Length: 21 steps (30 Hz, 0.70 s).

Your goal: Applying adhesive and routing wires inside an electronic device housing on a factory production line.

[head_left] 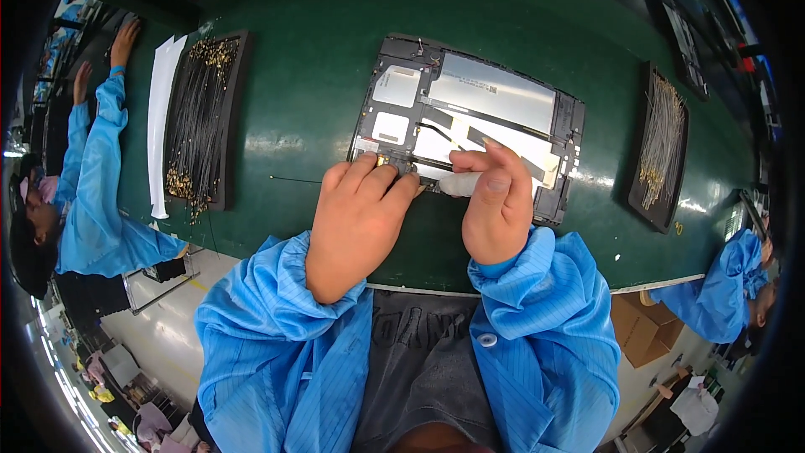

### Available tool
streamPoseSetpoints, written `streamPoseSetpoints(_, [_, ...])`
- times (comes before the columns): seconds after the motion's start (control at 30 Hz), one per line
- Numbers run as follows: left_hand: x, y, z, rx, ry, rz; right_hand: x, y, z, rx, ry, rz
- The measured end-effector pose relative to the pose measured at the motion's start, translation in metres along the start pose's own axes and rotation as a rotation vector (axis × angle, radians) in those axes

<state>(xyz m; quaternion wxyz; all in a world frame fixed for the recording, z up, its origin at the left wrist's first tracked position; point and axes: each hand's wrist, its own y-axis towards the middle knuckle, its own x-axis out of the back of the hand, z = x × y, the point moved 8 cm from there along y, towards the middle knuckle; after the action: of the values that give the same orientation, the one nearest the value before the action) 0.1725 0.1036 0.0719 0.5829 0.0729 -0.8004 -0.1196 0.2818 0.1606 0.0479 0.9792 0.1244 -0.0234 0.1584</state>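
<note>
An opened tablet (pixel 495 88) with a silver panel, white strips and dark frame lies on the green table. My left hand (pixel 356 222) is bent over its near left corner, fingertips down by small gold and black parts. A thin black cable (pixel 293 179) with a small tip runs in from the left and disappears under that hand. My right hand (pixel 499 214) is closed above the near middle of the tablet, a white wrap (pixel 460 184) on one finger pointing left. A dark slim curved piece (pixel 434 129) shows just beyond its fingers; whether the hand grips it is unclear.
Left stands a black tray (pixel 235 117) heaped with gold-tipped cables, beside a white strip of paper (pixel 159 126). Another cable tray (pixel 662 147) is at the right. People in blue sleeves (pixel 92 176) sit on both sides. A cardboard box (pixel 641 331) is below the table's right edge.
</note>
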Motion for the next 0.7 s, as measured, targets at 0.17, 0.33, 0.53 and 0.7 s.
streamPoseSetpoints(0.17, [-0.003, 0.001, -0.002, -0.001, -0.009, 0.013, 0.002, 0.0, -0.005, -0.047, 0.024, 0.014])
streamPoseSetpoints(0.33, [-0.001, 0.007, 0.0, -0.01, 0.029, 0.01, -0.016, 0.025, 0.026, -0.042, -0.223, 0.234])
streamPoseSetpoints(0.53, [0.001, 0.002, 0.006, -0.063, -0.075, 0.047, -0.055, 0.025, 0.037, 0.151, -0.543, 0.501])
streamPoseSetpoints(0.7, [0.022, -0.012, 0.002, 0.055, -0.183, -0.183, -0.021, 0.016, 0.002, -0.013, -0.295, 0.214])
